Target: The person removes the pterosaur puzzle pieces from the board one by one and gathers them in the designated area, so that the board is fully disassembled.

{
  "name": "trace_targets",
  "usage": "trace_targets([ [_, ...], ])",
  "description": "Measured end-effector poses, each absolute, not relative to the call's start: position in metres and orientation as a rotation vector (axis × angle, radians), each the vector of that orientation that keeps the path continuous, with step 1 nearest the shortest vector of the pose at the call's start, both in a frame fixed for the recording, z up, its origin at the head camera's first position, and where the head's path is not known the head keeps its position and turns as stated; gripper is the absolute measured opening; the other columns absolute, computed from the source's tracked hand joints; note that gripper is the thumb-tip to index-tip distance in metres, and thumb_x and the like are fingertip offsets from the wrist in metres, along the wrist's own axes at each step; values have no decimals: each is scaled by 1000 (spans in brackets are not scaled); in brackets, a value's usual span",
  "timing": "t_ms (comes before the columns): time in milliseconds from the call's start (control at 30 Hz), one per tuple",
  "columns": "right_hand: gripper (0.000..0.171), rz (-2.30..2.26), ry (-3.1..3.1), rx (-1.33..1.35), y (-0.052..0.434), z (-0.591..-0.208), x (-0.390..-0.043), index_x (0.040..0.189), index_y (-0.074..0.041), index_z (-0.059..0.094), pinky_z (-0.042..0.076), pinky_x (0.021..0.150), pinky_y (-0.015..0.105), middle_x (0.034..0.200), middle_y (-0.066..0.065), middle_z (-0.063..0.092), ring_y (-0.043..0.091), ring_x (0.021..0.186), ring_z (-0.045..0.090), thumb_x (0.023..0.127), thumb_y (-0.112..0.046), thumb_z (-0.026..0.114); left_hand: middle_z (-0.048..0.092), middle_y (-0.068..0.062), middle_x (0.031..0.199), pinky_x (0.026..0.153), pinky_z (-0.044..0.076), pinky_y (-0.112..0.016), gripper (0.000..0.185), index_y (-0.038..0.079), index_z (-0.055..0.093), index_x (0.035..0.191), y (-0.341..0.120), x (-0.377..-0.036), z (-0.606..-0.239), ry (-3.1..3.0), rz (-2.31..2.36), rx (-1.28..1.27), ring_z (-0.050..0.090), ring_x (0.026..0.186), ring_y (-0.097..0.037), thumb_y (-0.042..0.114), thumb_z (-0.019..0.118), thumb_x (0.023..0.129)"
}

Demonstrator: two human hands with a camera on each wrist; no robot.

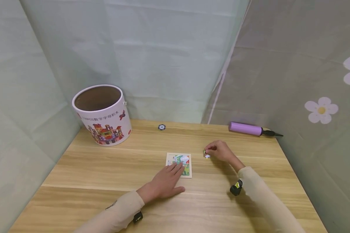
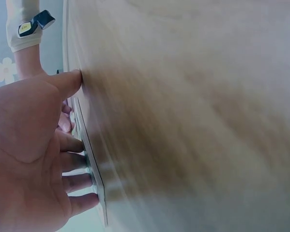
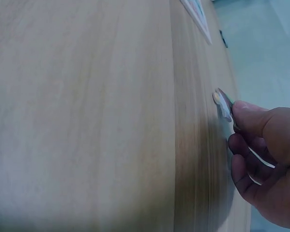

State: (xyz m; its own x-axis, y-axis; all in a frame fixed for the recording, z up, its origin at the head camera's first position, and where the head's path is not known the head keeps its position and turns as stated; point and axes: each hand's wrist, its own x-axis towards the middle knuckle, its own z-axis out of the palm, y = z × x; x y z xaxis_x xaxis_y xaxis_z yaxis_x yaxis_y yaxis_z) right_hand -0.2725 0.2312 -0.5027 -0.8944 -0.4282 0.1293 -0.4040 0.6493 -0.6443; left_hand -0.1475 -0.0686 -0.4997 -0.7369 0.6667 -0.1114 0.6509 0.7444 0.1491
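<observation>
A small square jigsaw puzzle (image 1: pixel 187 175) in a pale wooden frame lies on the table, its picture green, blue and red. My left hand (image 1: pixel 167 181) rests across its lower left part with straight fingers, covering some of the picture. In the left wrist view, the fingertips (image 2: pixel 89 200) touch the puzzle's surface near the edge. To the right of the frame, my right hand (image 1: pixel 220 151) pinches a jigsaw piece (image 1: pixel 204 153) between thumb and fingers, tilted up. A white and yellow piece surface (image 3: pixel 222 105) shows right at the thumb tip, close over the table.
A white bucket (image 1: pixel 123 129) with a block-castle print stands at the back left. A dark blue and white poker chip (image 1: pixel 161 127) lies near the back edge. At the back right is a purple hand pump (image 1: pixel 246 128) with a black nozzle. Cloth curtains (image 1: pixel 169 64) surround the wooden table (image 1: pixel 84 174).
</observation>
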Motion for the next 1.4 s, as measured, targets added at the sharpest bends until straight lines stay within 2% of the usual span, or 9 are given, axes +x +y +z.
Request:
trace_targets([
  [233, 6, -1054, 2832, -758, 231, -505, -272, 94, -6, 81, 55, 76, 27, 91, 6, 78, 14, 83, 68, 89, -7, 78, 27, -17, 167, 123, 28, -48, 80, 1, 31, 159, -69, -146, -501, 2785, 144, 1062, 28, 153, -35, 56, 48, 103],
  [467, 8, -1032, 2831, -756, 230, -505, -273, 96, -6, 81, 56, 75, 28, 90, 4, 78, 11, 82, 68, 91, -7, 76, 27, -15, 167, 122, 29, -49, 79, 1, 32, 159, -69, -146, -501, 2782, 164, 1064, 28, 153, -34, 55, 48, 103],
  [767, 13, -996, 2861, -748, 218, -481, -273, 103, -6, 81, 57, 76, 37, 96, 6, 78, 19, 85, 70, 92, -12, 76, 30, -17, 166, 121, 32, -50, 78, 0, 35, 157, -67, -146, -499, 2796, 169, 1061, 31, 152, -35, 54, 50, 103],
  [1100, 15, -968, 2780, -956, 180, -477, -264, 107, -6, 79, 58, 77, 32, 102, 5, 78, 15, 86, 70, 93, -11, 75, 27, -13, 168, 119, 35, -52, 79, 2, 38, 157, -63, -148, -496, 2816, 138, 1033, 34, 150, -34, 57, 50, 102],
  [1400, 14, -969, 2703, -1023, 152, -485, -265, 105, -8, 79, 58, 79, 29, 97, 2, 77, 12, 87, 69, 92, -14, 77, 32, -12, 166, 114, 39, -58, 81, 5, 35, 158, -62, -151, -499, 2821, 125, 1048, 38, 147, -37, 60, 50, 100],
])
